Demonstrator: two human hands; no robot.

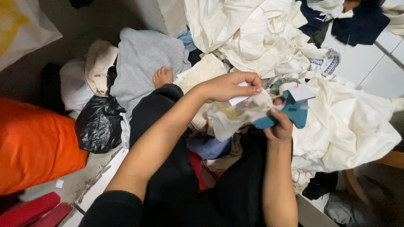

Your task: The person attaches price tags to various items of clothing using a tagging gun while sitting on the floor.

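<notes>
Left hand (229, 87): pinches a small white paper tag (238, 99) against cream cloth (235, 115).
Right hand (280, 126): grips a teal plastic tagging gun (290, 111).

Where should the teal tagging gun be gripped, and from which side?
Grip the teal tagging gun by its handle, the arm that slants down and left, as the right hand does now, coming from below. The nose end carries a white tag and meets the cream cloth that the left hand pinches, so it should probably stay free.

Black short sleeve (111, 208) at left shoulder, black trousers (168, 176), forearms bare, 1 bare foot (163, 77).
</notes>
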